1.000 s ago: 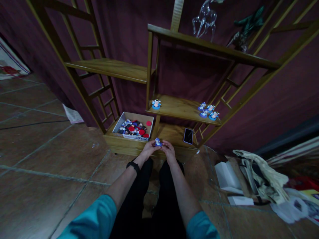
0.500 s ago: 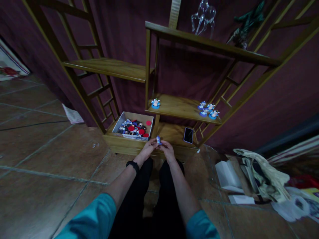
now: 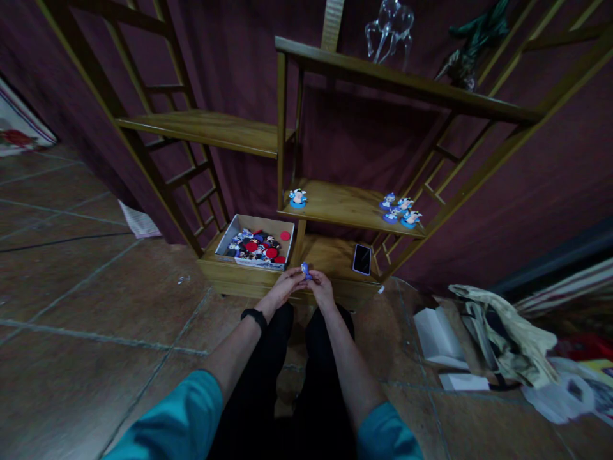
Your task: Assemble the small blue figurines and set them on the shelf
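A small purple-and-white figurine [image 3: 305, 271] is pinched upright between my two hands, in front of the lower shelf. My left hand [image 3: 286, 284] grips it from the left, fingers closed. From the other side, my right hand [image 3: 322, 289] has its fingers closed on the purple base. Just beyond my left hand is an open cardboard box [image 3: 226, 241] with several figurines and red discs inside. On the shelf above stands a blue-based figurine [image 3: 297, 199] at the left. Several purple and blue figurines [image 3: 401, 211] cluster at that shelf's right end.
A phone [image 3: 362, 259] lies on the lower shelf [image 3: 330, 252] to the right. Wooden uprights frame the shelves; a clear horse ornament [image 3: 390, 29] and a dark green sculpture [image 3: 479, 45] stand higher up. White boxes [image 3: 440, 337], cloth [image 3: 507, 332] and plastic bags [image 3: 558, 390] lie on the right floor.
The figurine has turned slightly between my fingers, and my hands have barely shifted. The view has moved a little; the box and shelf figurines stay where they were.
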`<control>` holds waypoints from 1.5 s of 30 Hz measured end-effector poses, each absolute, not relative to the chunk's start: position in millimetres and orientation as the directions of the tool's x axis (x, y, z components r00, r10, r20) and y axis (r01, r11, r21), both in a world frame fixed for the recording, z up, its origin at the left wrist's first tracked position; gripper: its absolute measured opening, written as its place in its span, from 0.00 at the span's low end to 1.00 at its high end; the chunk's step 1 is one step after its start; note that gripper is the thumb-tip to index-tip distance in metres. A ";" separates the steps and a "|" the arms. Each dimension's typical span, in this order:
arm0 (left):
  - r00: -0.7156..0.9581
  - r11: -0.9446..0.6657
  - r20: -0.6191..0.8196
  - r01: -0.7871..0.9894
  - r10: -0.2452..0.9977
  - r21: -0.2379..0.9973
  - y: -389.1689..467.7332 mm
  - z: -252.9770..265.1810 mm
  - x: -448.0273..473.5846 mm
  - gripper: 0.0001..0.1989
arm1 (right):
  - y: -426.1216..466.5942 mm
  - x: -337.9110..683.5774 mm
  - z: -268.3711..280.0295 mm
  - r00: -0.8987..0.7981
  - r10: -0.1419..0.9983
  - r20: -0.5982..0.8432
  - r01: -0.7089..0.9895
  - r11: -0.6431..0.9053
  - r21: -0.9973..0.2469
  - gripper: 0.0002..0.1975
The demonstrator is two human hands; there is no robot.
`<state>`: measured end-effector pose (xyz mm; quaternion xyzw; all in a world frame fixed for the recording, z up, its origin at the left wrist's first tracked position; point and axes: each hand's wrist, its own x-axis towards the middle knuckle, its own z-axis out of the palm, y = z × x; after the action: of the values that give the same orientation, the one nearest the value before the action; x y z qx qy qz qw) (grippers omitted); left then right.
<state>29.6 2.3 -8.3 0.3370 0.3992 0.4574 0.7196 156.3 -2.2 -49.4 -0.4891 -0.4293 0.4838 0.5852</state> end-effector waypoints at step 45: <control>0.033 0.021 -0.020 -0.016 0.999 1.000 9.2 -23.7 31.9 0.17 | -16.4 154.9 -26.3 0.003 0.983 -0.183 -0.455 -0.161 -0.876 0.16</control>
<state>31.9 9.2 -23.7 0.4989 0.4926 0.4906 0.5174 154.9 -16.4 -26.3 -0.4237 -0.3116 0.6334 0.5676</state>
